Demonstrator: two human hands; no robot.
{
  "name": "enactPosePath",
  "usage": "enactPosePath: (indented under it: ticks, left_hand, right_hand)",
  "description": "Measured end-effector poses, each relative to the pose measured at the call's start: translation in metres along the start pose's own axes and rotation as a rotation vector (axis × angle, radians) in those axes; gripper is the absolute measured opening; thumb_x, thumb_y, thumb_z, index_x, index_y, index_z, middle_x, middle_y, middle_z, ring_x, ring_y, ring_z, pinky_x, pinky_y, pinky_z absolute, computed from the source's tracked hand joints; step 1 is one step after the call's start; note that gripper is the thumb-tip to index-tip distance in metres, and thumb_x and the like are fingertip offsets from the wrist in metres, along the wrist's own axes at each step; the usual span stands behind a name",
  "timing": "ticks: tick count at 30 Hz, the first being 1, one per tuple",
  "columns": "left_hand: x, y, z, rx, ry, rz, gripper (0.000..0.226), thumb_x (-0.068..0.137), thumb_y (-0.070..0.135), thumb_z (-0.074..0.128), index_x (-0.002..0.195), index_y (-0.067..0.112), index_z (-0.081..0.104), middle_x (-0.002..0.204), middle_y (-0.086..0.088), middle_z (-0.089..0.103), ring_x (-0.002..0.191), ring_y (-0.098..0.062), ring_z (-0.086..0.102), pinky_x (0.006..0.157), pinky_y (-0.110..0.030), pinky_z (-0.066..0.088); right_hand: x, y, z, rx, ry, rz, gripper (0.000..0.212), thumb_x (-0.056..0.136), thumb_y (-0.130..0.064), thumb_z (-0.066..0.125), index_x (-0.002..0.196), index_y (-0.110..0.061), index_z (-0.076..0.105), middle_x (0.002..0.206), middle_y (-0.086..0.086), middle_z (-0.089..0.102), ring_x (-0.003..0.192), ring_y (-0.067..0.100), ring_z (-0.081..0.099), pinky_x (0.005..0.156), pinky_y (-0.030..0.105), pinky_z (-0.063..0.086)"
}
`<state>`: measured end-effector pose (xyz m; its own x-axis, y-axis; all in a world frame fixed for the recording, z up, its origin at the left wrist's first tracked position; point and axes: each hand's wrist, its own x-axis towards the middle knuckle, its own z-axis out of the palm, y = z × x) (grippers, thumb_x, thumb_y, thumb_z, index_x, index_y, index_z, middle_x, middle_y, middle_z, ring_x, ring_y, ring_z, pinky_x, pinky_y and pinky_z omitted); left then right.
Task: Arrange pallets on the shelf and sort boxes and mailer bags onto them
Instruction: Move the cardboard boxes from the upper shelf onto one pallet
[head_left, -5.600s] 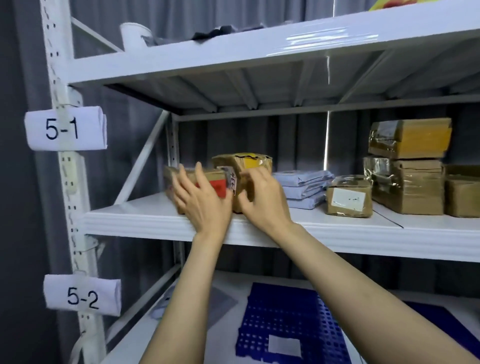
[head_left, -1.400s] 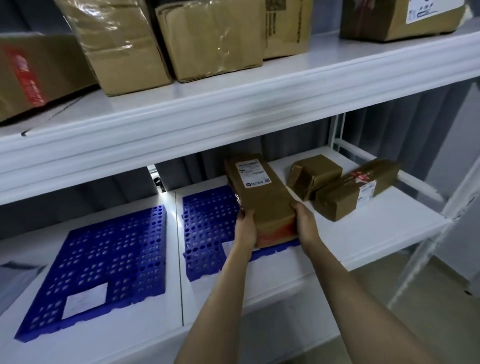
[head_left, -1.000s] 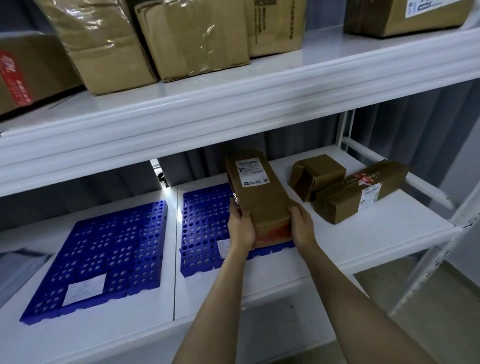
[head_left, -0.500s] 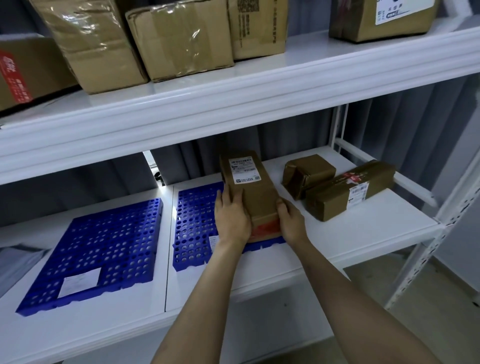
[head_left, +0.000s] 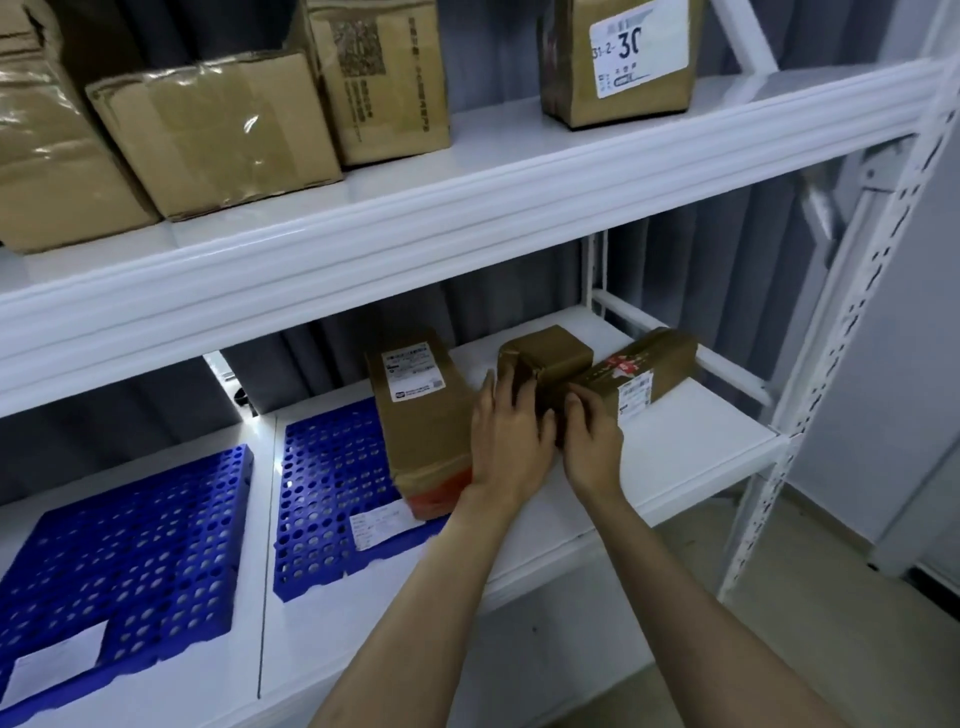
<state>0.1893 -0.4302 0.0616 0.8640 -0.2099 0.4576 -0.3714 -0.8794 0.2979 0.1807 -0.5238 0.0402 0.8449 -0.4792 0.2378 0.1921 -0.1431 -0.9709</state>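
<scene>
A long brown box (head_left: 421, 415) with a white label lies on the right blue pallet (head_left: 327, 499) on the lower shelf (head_left: 675, 467). Nothing lies on a second blue pallet (head_left: 124, 566) to its left. Right of the long box, a small brown box (head_left: 550, 358) and a long narrow box (head_left: 644, 374) with a red sticker rest on the bare shelf. My left hand (head_left: 511, 441) reaches to the small box's left side with fingers spread. My right hand (head_left: 592, 441) touches the near end of the narrow box. Whether either hand grips is unclear.
The upper shelf (head_left: 467, 208) overhangs the hands and carries several taped cardboard boxes (head_left: 218, 130), one with a large white label (head_left: 641, 47). A white perforated upright (head_left: 841, 332) and side rail bound the shelf on the right. Grey curtain hangs behind.
Both hands have let go of the long box, which now rests on the right pallet, and have moved right to the two boxes on the bare shelf.
</scene>
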Motion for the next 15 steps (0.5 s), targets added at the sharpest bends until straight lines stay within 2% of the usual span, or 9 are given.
enactPosePath:
  ticks: [3, 6, 10, 12, 15]
  left_hand:
    - [0.018, 0.019, 0.02, -0.032, -0.089, 0.029, 0.051, 0.095, 0.035, 0.05, 0.139, 0.011, 0.044, 0.151, -0.014, 0.035, 0.143, -0.03, 0.025, 0.117, -0.042, 0.024]
    - [0.037, 0.035, 0.037, -0.078, -0.196, -0.003, 0.061, 0.092, 0.043, 0.054, 0.142, 0.013, 0.037, 0.151, -0.01, 0.035, 0.141, -0.027, 0.027, 0.116, -0.04, 0.025]
    - [0.056, 0.044, 0.065, -0.044, -0.402, -0.13, 0.081, 0.086, 0.05, 0.06, 0.149, 0.015, 0.023, 0.152, -0.012, 0.028, 0.141, -0.031, 0.024, 0.114, -0.044, 0.027]
    - [0.058, 0.047, 0.075, 0.022, -0.493, -0.184, 0.076, 0.09, 0.047, 0.058, 0.149, 0.016, 0.022, 0.151, -0.015, 0.026, 0.139, -0.034, 0.023, 0.111, -0.043, 0.029]
    - [0.056, 0.054, 0.081, 0.163, -0.452, -0.167, 0.06, 0.094, 0.04, 0.053, 0.144, 0.017, 0.029, 0.147, -0.017, 0.027, 0.132, -0.035, 0.027, 0.106, -0.04, 0.033]
  right_hand:
    - [0.009, -0.001, -0.022, -0.005, 0.067, 0.039, 0.028, 0.101, -0.014, 0.04, 0.12, -0.007, 0.059, 0.107, 0.0, 0.061, 0.091, 0.012, 0.057, 0.08, 0.016, 0.04]
    - [0.018, 0.006, -0.044, -0.036, 0.12, 0.106, 0.032, 0.102, -0.017, 0.038, 0.127, -0.007, 0.056, 0.118, 0.002, 0.06, 0.101, 0.016, 0.055, 0.085, 0.017, 0.037]
    - [0.026, 0.022, -0.066, -0.036, 0.185, 0.2, 0.034, 0.103, -0.022, 0.037, 0.128, -0.009, 0.056, 0.127, 0.008, 0.06, 0.113, 0.026, 0.058, 0.101, 0.035, 0.043]
    - [0.027, 0.031, -0.072, -0.026, 0.211, 0.248, 0.034, 0.102, -0.024, 0.037, 0.128, -0.01, 0.056, 0.128, 0.008, 0.06, 0.114, 0.028, 0.058, 0.104, 0.043, 0.043]
    - [0.029, 0.041, -0.079, -0.007, 0.261, 0.308, 0.034, 0.102, -0.025, 0.037, 0.126, -0.011, 0.057, 0.129, 0.009, 0.06, 0.114, 0.029, 0.058, 0.104, 0.047, 0.042]
